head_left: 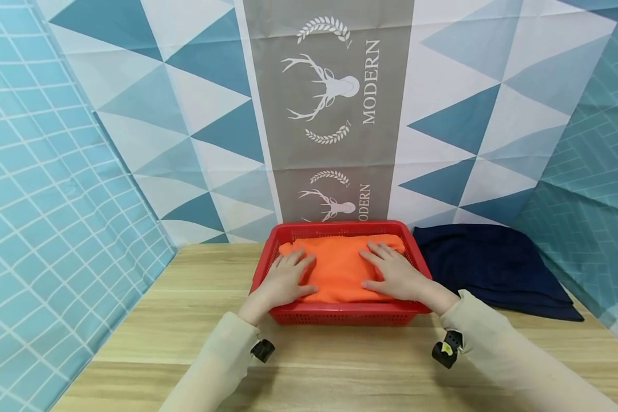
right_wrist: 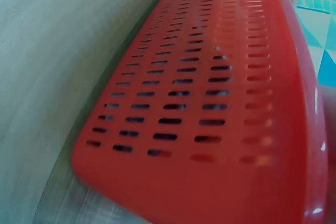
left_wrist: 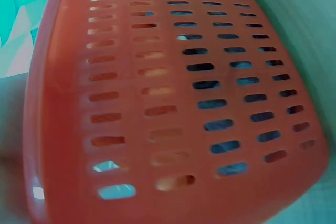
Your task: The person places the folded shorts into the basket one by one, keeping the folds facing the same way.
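Both hands are flat on the orange cloth (head_left: pixel 337 269) sitting folded in the red basket (head_left: pixel 340 313), so nothing is actually grabbed here: the left hand (head_left: pixel 283 281) and the right hand (head_left: pixel 393 272) just rest on top with fingers straight and spread, palms down. I'd say the trick for pressing it in well is to keep even pressure from both sides and smooth outward from the middle, so the fold doesn't bunch up against the wall under the wrists. Just past the fingertips the cloth runs up to the basket's far rim, and off beyond the right hand a dark blue cloth (head_left: pixel 494 266) lies on the wooden table (head_left: pixel 195 320), right beside the basket. The wrist cameras only catch the slotted outside wall of the basket, blurry and up close, no fingers at all, while the head view is the one that shows the hands and both cloths
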Demonstrator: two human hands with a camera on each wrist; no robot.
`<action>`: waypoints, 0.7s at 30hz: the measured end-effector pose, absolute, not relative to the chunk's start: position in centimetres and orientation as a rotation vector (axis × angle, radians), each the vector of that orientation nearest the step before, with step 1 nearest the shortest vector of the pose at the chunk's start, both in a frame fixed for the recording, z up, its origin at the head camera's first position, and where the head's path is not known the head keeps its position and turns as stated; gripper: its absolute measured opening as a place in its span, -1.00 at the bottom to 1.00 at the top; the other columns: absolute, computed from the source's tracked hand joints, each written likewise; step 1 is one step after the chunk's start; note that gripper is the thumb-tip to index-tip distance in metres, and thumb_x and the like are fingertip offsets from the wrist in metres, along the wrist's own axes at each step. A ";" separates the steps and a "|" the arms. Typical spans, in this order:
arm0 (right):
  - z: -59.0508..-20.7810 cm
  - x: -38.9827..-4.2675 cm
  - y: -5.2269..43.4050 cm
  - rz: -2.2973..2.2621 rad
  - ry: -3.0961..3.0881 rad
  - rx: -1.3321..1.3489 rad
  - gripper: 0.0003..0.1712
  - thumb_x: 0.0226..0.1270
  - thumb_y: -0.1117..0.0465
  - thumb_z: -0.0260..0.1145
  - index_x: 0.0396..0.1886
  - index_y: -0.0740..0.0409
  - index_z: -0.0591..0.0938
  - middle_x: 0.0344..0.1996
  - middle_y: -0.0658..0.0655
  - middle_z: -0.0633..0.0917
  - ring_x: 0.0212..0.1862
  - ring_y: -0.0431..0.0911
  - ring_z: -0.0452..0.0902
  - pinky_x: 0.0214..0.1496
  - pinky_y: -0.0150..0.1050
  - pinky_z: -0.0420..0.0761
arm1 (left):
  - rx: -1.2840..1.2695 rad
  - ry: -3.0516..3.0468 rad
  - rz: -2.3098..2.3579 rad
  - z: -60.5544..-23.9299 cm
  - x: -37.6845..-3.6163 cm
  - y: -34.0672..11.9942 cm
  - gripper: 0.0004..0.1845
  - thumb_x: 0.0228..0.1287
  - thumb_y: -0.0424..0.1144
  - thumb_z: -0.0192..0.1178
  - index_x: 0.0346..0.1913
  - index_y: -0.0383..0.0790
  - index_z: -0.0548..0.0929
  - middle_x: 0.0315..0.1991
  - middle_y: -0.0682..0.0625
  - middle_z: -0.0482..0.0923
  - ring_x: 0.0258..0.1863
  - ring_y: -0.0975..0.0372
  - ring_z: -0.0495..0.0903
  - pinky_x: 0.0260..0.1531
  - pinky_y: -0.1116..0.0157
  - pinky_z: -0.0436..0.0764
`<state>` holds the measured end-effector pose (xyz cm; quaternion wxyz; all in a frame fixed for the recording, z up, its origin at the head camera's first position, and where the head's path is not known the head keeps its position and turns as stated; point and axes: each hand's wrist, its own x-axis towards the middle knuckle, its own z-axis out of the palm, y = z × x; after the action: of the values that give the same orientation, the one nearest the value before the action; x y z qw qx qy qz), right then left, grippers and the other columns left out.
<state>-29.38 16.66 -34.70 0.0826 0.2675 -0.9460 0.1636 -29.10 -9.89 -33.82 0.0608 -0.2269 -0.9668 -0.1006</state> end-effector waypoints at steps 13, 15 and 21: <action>-35.1 -30.4 18.0 0.730 -3.104 1.004 -0.15 0.18 -0.15 0.20 0.35 0.21 0.21 0.32 0.26 0.23 0.34 0.16 0.10 0.31 0.14 0.11 | -0.669 -3.236 -0.169 -33.7 -29.9 -8.9 -0.20 0.02 0.04 0.28 0.35 0.00 0.22 0.33 -0.10 0.21 0.29 0.04 0.22 0.20 -0.13 0.16; -35.2 -30.5 18.0 0.723 -3.121 1.004 -0.18 0.18 -0.15 0.20 0.33 0.21 0.25 0.30 0.26 0.28 0.31 0.17 0.13 0.29 0.15 0.13 | -0.675 -3.253 -0.149 -33.7 -30.2 -8.8 -0.19 0.02 0.03 0.29 0.36 0.01 0.21 0.33 -0.07 0.21 0.30 0.07 0.21 0.19 -0.12 0.19; -35.5 -30.8 17.9 0.738 -3.201 0.986 -0.23 0.19 -0.17 0.18 0.31 0.13 0.31 0.27 0.21 0.34 0.26 0.13 0.22 0.27 0.16 0.16 | -0.739 -3.279 -0.133 -34.0 -30.8 -8.9 -0.23 0.05 -0.01 0.28 0.35 -0.01 0.23 0.30 -0.02 0.27 0.25 0.12 0.29 0.17 -0.04 0.29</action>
<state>-30.83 17.88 -35.46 -0.1438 0.2846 -0.9236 0.2129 -30.82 -8.86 -33.99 -0.1109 -0.2184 -0.9688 -0.0392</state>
